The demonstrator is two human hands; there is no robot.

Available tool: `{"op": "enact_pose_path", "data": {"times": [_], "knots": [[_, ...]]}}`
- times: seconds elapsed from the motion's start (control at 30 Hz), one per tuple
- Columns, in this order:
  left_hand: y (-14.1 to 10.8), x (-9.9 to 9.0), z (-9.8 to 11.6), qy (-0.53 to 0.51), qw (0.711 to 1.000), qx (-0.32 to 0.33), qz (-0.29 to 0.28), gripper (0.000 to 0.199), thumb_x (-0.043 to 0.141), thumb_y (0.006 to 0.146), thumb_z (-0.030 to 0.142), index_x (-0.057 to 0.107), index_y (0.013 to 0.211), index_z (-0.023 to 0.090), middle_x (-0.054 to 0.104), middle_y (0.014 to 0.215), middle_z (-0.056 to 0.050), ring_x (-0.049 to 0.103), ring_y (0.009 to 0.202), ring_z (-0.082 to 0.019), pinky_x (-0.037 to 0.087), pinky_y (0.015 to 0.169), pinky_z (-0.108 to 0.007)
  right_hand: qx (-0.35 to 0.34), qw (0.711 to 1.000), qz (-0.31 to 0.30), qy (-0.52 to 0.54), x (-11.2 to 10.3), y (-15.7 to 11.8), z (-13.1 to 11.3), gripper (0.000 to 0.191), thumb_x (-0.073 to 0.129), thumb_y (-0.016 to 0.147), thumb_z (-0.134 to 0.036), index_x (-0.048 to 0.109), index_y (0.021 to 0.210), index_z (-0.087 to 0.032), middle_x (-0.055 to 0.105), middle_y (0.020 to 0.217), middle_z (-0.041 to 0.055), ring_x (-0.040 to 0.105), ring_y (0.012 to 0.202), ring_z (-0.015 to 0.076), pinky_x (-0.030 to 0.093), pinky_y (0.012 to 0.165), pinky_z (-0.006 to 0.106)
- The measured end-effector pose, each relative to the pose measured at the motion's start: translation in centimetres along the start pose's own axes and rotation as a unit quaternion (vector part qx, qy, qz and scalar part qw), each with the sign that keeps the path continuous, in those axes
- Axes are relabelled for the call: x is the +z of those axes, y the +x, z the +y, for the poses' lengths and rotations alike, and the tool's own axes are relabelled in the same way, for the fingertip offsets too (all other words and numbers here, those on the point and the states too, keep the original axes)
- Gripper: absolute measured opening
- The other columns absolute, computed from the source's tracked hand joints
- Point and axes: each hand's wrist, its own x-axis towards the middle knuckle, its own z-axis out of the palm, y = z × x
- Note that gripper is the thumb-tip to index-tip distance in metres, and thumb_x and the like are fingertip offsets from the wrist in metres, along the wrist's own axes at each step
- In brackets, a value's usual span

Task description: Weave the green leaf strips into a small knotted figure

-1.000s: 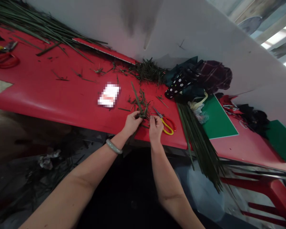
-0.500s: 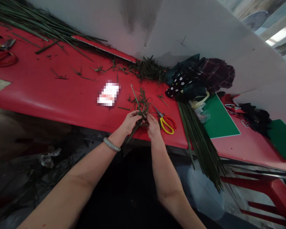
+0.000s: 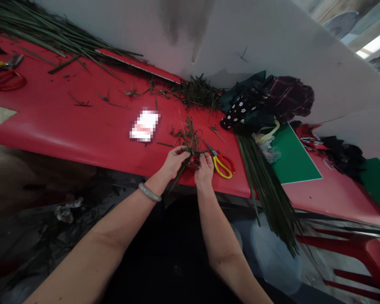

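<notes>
My left hand (image 3: 175, 161) pinches a small piece of woven green leaf strips (image 3: 191, 151) above the red table. Loose strip ends stick out of the piece, some pointing down past my left fingers. My right hand (image 3: 204, 169), a little to the right, is closed on a leaf strip that reaches across from the piece; the fingertips partly cover it. Close beside my right hand lie scissors (image 3: 222, 165) with one yellow and one red handle. Short leaf scraps (image 3: 187, 128) are scattered just beyond both hands.
A red-covered table (image 3: 91, 139) runs across the view. Long leaf strips (image 3: 50, 31) lie at its back left, a scrap pile (image 3: 199, 93) by the wall. More strips (image 3: 266, 190) hang over the front edge. Scissors (image 3: 6, 76) rest far left; a red stool (image 3: 364, 253) stands lower right.
My right hand has moved slightly right, away from my left, drawing a strip out sideways. A strip that stood upright above the piece no longer shows there. My left hand has barely moved.
</notes>
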Motion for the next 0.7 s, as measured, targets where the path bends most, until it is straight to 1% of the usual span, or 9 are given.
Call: {"op": "enact_pose_path", "data": {"times": [0.1,0.17,0.27,0.37,0.43,0.53,0.6,0.63,0.7], "knots": [[0.0,0.1,-0.1,0.015,1.000,0.001,0.009,0.021,0.064,0.056,0.018,0.053,0.073,0.015,0.057,0.056,0.005,0.053,0.045,-0.007,0.044,0.050,-0.021,-0.041,0.999,0.009,-0.006,-0.2,-0.1,0.0,0.018,0.058,0.068,-0.032,0.049,0.077,-0.020,0.059,0.072,-0.0041,0.051,0.054,0.0068,0.045,0.052,0.022],[0.0,0.2,-0.1,0.021,1.000,0.006,0.015,0.021,0.064,0.055,0.019,0.053,0.072,0.015,0.056,0.056,0.006,0.053,0.046,-0.007,0.043,0.050,-0.021,-0.066,0.998,-0.014,-0.018,-0.4,-0.1,-0.1,0.016,0.058,0.068,-0.031,0.049,0.077,-0.020,0.060,0.077,-0.0031,0.049,0.054,0.0063,0.044,0.052,0.021],[0.0,0.2,-0.2,0.038,0.999,0.011,0.011,0.020,0.064,0.055,0.019,0.054,0.071,0.014,0.055,0.057,0.006,0.051,0.047,-0.006,0.042,0.051,-0.020,-0.093,0.993,-0.042,-0.055,-0.6,0.1,-0.3,0.015,0.058,0.070,-0.031,0.051,0.077,-0.020,0.058,0.075,-0.0032,0.047,0.054,0.0061,0.042,0.053,0.021],[0.0,0.2,-0.3,0.054,0.998,0.012,0.009,0.019,0.063,0.056,0.021,0.054,0.071,0.015,0.055,0.058,0.005,0.050,0.048,-0.006,0.041,0.051,-0.020,-0.117,0.984,-0.061,-0.119,-1.1,0.3,-0.5,0.014,0.055,0.073,-0.033,0.053,0.077,-0.020,0.057,0.074,-0.0016,0.049,0.059,0.0084,0.044,0.059,0.024],[0.1,0.2,-0.4,0.056,0.998,0.017,0.018,0.018,0.063,0.056,0.020,0.054,0.071,0.015,0.054,0.059,0.005,0.049,0.049,-0.006,0.040,0.052,-0.020,-0.155,0.967,-0.084,-0.185,-1.4,0.4,-0.8,0.014,0.055,0.073,-0.034,0.055,0.076,-0.021,0.058,0.078,0.0007,0.053,0.070,0.0118,0.046,0.067,0.028],[0.3,0.2,-0.5,0.055,0.998,0.025,0.033,0.018,0.062,0.056,0.019,0.053,0.071,0.015,0.052,0.059,0.006,0.047,0.051,-0.005,0.039,0.052,-0.019,-0.228,0.916,-0.131,-0.303,-1.8,0.2,-1.3,0.012,0.056,0.073,-0.033,0.057,0.072,-0.021,0.057,0.089,0.0042,0.054,0.087,0.0161,0.044,0.082,0.033],[0.3,0.2,-0.5,0.062,0.997,0.030,0.040,0.017,0.061,0.055,0.017,0.054,0.070,0.015,0.051,0.059,0.006,0.045,0.052,-0.005,0.037,0.052,-0.018,-0.256,0.883,-0.152,-0.362,-1.9,0.0,-1.6,0.012,0.055,0.074,-0.031,0.057,0.069,-0.021,0.055,0.093,0.0056,0.053,0.091,0.0167,0.043,0.084,0.034],[0.3,0.2,-0.6,0.067,0.996,0.034,0.041,0.016,0.060,0.055,0.017,0.054,0.070,0.015,0.051,0.059,0.006,0.045,0.053,-0.005,0.037,0.052,-0.018,-0.262,0.873,-0.154,-0.381,-1.9,-0.1,-1.6,0.012,0.054,0.075,-0.030,0.057,0.069,-0.020,0.055,0.094,0.0062,0.053,0.090,0.0166,0.043,0.082,0.033],[0.3,0.2,-0.6,0.081,0.995,0.043,0.039,0.015,0.059,0.056,0.016,0.054,0.069,0.014,0.052,0.061,0.005,0.045,0.055,-0.005,0.036,0.053,-0.018,-0.270,0.863,-0.146,-0.400,-1.8,-0.3,-1.6,0.012,0.052,0.075,-0.028,0.055,0.068,-0.019,0.054,0.091,0.0069,0.053,0.087,0.0164,0.044,0.078,0.032]]}}
